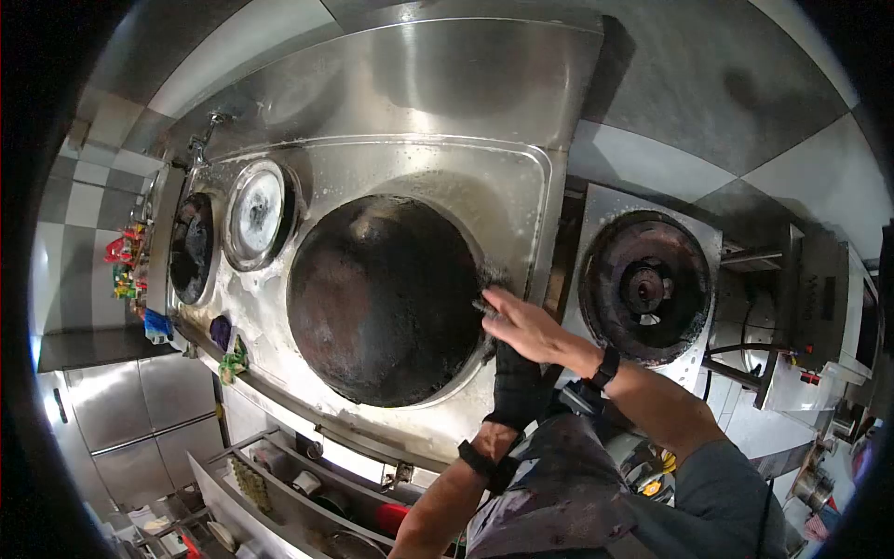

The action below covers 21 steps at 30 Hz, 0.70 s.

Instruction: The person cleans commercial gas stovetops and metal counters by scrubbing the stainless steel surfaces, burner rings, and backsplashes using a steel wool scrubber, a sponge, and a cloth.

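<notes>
Fingers [504, 303] of my right hand [529, 331] stretch out, slightly parted, at the right-hand edge of a broad blackened wok [386, 303] in a commercial kitchen; whether they pinch the small dark piece [483, 306] at their tips, I cannot tell. My left hand [518, 387], dark as if gloved, reaches in just below the right; its fingers are hidden, so I cannot say whether they are curled or straight. The wok, apparently belly up, sits in the middle of the wet steel counter [498, 172], between a round metal lid [256, 214] and the burner [601, 289].

Good handling here, I judge, means steady, even pressure at the edge, one hand bracing while the other works, with fingertips kept clear of any pinch between metal and steel. Wet surfaces could let the wok slide.

Hard to make out: a dark, ragged patch beside my fingertips, perhaps a handle, perhaps shadow. Whatever lies beneath the wok is out of sight, and the lens's black border cuts off the room's edges.
</notes>
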Available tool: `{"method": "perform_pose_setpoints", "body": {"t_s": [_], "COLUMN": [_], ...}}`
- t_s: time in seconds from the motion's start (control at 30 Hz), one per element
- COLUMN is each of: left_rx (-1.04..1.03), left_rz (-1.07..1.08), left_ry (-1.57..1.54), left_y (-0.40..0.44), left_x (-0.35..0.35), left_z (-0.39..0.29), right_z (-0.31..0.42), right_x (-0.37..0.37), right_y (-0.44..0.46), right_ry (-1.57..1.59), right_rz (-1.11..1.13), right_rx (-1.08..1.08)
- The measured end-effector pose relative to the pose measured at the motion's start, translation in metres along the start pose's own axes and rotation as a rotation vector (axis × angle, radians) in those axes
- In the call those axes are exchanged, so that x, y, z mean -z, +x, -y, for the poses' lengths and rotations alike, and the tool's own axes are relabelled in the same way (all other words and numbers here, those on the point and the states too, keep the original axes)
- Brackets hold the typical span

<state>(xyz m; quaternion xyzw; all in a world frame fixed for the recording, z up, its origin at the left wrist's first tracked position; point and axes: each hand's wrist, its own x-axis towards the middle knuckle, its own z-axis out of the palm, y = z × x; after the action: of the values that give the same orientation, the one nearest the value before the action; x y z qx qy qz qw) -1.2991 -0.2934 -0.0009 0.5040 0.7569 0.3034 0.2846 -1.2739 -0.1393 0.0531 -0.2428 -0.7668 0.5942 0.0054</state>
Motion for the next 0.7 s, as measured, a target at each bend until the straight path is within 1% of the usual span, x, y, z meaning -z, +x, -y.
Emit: {"method": "perform_pose_setpoints", "body": {"t_s": [0.03,0.1,0.2,0.27,0.3,0.33,0.37,0.4,0.47,0.5,0.53,0.57,0.6,0.67,0.7], "left_rx": [-0.034,-0.135,-0.197,-0.236,-0.207,-0.172,-0.26,-0.338,-0.081,0.068,0.048,0.031,0.014,0.003,0.004], "left_rz": [-0.02,-0.097,-0.106,-0.26,-0.201,-0.146,-0.185,-0.329,-0.153,-0.122,-0.113,-0.116,-0.117,-0.256,-0.29], "left_ry": [-0.028,-0.037,0.031,-0.025,-0.118,-0.21,0.337,0.224,-0.302,-0.544,-0.785,-0.906,-1.027,-0.389,-0.229], "left_y": [0.012,0.05,0.109,0.154,0.173,0.193,0.21,0.229,0.227,0.226,0.223,0.216,0.208,0.159,0.15], "left_x": [-0.001,-0.006,-0.007,0.01,0.018,0.027,0.06,0.063,0.037,0.025,0.01,0.0,-0.009,-0.022,-0.019], "left_z": [0.003,0.011,0.029,0.017,0.018,0.019,-0.001,0.002,0.031,0.045,0.051,0.043,0.035,-0.009,-0.018], "right_z": [0.002,-0.005,-0.001,0.002,0.006,0.01,0.014,0.011,-0.006,-0.007,-0.003,-0.003,-0.01,-0.022,-0.018], "right_x": [0.01,0.031,0.067,0.082,0.085,0.092,0.099,0.096,0.083,0.084,0.09,0.097,0.102,0.111,0.117], "right_y": [0.013,0.043,0.101,0.148,0.172,0.195,0.217,0.238,0.272,0.261,0.238,0.221,0.198,0.152,0.129], "right_ry": [0.036,0.114,0.116,0.126,0.091,0.078,0.065,0.073,0.003,0.009,-0.057,-0.132,-0.111,-0.071,-0.054], "right_rz": [0.02,-0.025,0.073,0.149,0.11,0.142,0.172,0.176,0.046,0.051,0.048,0.043,0.103,0.222,0.37], "right_rx": [-0.023,0.041,0.094,0.098,0.139,0.157,0.177,0.178,0.219,0.212,0.171,0.139,0.131,0.111,0.035]}}
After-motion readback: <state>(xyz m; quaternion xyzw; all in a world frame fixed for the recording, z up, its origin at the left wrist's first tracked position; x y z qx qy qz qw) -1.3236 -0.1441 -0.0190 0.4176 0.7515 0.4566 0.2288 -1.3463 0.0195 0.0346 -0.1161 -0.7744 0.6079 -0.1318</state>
